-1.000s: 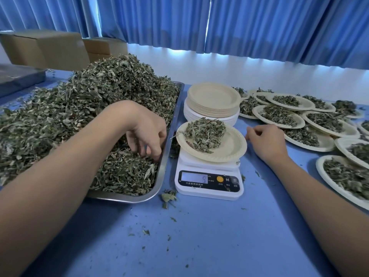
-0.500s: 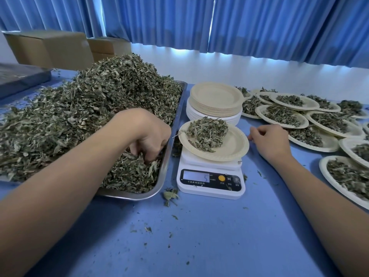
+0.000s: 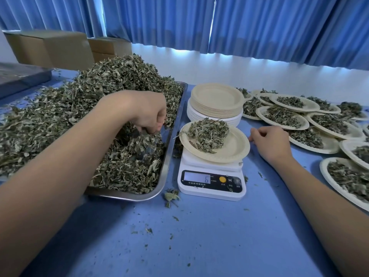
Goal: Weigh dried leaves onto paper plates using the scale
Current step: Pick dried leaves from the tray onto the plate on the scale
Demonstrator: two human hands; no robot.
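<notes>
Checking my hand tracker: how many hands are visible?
2. Left hand grips leaves in the tray; right hand rests on the table beside the scale. None hidden.

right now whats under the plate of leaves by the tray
The white scale sits under the plate; its screen shows in front. The plate covers most of the weighing top, so nothing more can be seen there.

The left arm reaches in from the near left, wrist bent downward, the left hand (image 3: 146,114) bunching its fingertips around a tuft of dried leaves (image 3: 144,139); the right forearm stretches from the near right, right hand (image 3: 269,145) palm down, fingers loosely curled
</notes>
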